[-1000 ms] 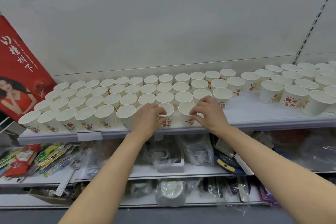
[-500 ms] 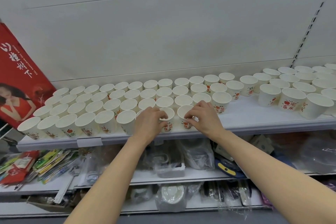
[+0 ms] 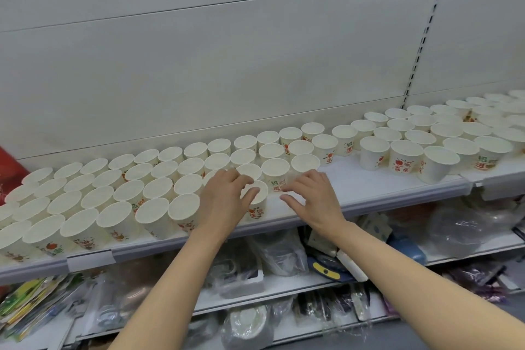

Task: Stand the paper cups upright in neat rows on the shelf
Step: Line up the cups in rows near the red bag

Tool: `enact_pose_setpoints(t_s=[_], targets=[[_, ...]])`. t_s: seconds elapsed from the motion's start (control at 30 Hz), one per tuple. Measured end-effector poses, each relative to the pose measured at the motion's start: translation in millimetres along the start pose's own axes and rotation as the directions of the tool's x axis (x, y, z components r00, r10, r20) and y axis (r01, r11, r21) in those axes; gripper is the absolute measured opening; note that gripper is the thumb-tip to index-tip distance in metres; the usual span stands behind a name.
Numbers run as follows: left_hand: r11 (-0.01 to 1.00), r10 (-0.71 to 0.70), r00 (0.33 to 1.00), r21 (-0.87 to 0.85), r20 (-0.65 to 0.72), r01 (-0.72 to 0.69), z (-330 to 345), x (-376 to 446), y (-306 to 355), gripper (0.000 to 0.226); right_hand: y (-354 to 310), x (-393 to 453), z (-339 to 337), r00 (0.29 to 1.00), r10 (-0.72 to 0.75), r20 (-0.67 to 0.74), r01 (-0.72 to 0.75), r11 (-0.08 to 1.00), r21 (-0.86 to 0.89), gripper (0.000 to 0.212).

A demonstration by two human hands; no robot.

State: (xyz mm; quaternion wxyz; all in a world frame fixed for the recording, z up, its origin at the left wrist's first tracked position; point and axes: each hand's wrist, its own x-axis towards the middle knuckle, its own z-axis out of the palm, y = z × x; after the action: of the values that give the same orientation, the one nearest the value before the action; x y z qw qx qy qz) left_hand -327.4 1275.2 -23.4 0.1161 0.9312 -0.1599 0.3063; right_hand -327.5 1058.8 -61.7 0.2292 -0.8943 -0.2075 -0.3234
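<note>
- Since the earlier frame the right hand (image 3: 315, 202) has let go of the front-row cup it was pinching and now lies on the bare shelf front, while the left hand (image 3: 224, 202) remains on its cup; the view has also swung, so the red poster (image 3: 8, 167) shows only as a sliver at 9 o'clock.
- A pale panelled back wall (image 3: 227, 51) fills the upper half of the view, with a slotted upright (image 3: 423, 37) running down at 1 o'clock.
- The white shelf (image 3: 369, 179) crosses the middle of the view, its front rail carrying a label holder (image 3: 89, 260) at 8 o'clock.
- Lower shelves (image 3: 284, 287) from 5 to 7 o'clock hold plastic-wrapped goods and coloured packets (image 3: 25, 304).
- Upright paper cups (image 3: 119, 196) stand in tight rows from 9 o'clock to the centre; a looser group of cups (image 3: 437, 148) stands at 2 to 3 o'clock.
- Left hand: fingers curl over the rim and the thumb wraps the near wall of the front cup (image 3: 257, 204), which stands upright at the shelf's front edge, right of the row's end.
- Right hand: fingers spread and nearly straight, gripping nothing, just beside that cup at its 3 o'clock; fingertips (image 3: 287, 188) lie near the printed cup (image 3: 275, 175) behind, contact unclear.
</note>
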Motion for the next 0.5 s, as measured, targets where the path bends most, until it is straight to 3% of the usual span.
enact_pose_setpoints(t_s=[0.13, 0.27, 0.4, 0.5], targets=[[1.0, 0.027, 0.997, -0.005, 0.076, -0.027, 23, 28, 44, 0.016, 45, -12, -23, 0.999, 0.021, -0.034, -0.022, 0.999, -0.042, 0.022], [0.998, 0.059, 0.975, 0.006, 0.214, -0.062, 52, 56, 88, 0.031, 106, -25, -54, 0.995, 0.074, -0.073, -0.082, 0.989, -0.119, 0.023], [0.993, -0.018, 0.953, 0.113, 0.303, -0.017, 74, 74, 107, 0.031, 164, -37, -87, 0.987, 0.119, -0.113, -0.136, 0.977, -0.162, 0.017], [0.989, -0.083, 0.954, 0.144, 0.289, 0.043, 83, 78, 111, 0.031, 196, -42, -106, 0.987, 0.107, -0.121, -0.128, 0.974, -0.185, 0.008]])
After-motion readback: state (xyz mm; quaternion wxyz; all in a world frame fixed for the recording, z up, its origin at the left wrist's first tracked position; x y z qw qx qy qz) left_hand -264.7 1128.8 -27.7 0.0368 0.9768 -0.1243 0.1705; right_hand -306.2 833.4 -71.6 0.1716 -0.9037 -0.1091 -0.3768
